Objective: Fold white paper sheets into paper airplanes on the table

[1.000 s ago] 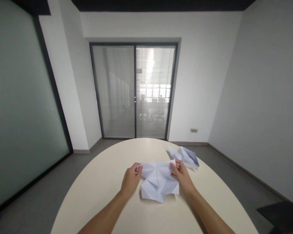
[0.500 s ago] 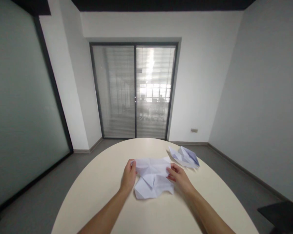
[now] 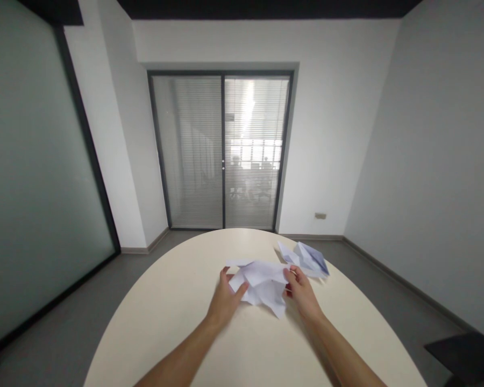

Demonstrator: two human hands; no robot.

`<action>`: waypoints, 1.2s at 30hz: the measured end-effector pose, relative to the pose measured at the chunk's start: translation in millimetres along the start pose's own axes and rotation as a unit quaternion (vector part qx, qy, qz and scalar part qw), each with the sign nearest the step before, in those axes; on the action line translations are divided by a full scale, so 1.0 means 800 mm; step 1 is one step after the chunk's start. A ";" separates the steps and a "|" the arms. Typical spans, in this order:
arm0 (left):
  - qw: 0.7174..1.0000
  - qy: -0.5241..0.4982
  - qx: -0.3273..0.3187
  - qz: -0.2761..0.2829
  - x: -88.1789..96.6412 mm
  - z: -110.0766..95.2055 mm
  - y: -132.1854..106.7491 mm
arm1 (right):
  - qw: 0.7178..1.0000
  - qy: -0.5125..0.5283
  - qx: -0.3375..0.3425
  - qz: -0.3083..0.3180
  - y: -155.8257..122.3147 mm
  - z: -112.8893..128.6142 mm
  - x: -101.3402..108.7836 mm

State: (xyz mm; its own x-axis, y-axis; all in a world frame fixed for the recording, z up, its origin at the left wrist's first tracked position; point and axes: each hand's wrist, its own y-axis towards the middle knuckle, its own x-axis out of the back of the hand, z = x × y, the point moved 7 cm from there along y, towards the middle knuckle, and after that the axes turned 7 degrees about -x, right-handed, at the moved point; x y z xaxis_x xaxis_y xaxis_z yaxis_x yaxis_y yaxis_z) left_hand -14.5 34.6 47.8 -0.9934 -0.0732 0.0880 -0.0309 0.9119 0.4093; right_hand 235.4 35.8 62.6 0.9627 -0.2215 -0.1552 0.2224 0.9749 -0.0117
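Observation:
A creased white sheet of paper [image 3: 264,282] is held between my two hands, just over the table. My left hand [image 3: 228,293] grips its left side, thumb on top and fingers behind. At the upper right edge, my right hand [image 3: 300,290] pinches the sheet between thumb and fingers. The lower edge of the sheet hangs uneven, with one corner pointing down toward me. Behind my right hand, a second folded and crumpled paper [image 3: 312,259] lies on the table, touched by neither hand.
The round cream table [image 3: 165,322] spreads out under my arms. Beyond its far edge stands a glass door [image 3: 193,156] with blinds. A dark flat object [image 3: 463,352] is at the lower right, beside the table.
My left hand has shifted right and lower on the sheet, its thumb now over the front. My right hand has moved slightly right and up. The sheet has bunched and its lower part has risen.

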 end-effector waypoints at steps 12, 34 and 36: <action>0.997 0.065 -0.023 -0.044 0.019 0.010 0.013 | 0.995 0.086 -0.041 0.003 0.006 -0.011 0.003; 0.992 0.035 -0.120 0.035 0.016 -0.041 0.012 | 0.992 0.099 -0.047 0.066 0.001 -0.003 -0.005; 0.989 0.030 -0.141 0.022 0.019 -0.047 0.011 | 0.991 0.082 -0.049 0.089 -0.001 -0.002 -0.008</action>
State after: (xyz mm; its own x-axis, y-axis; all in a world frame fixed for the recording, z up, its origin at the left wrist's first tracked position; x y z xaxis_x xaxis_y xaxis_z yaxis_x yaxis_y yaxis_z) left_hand -25.5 25.9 86.9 -0.9846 -0.0669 0.1618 0.0530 0.7669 0.6396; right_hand 228.7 36.7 62.3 0.9459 -0.0466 -0.3211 0.0273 0.9976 -0.0643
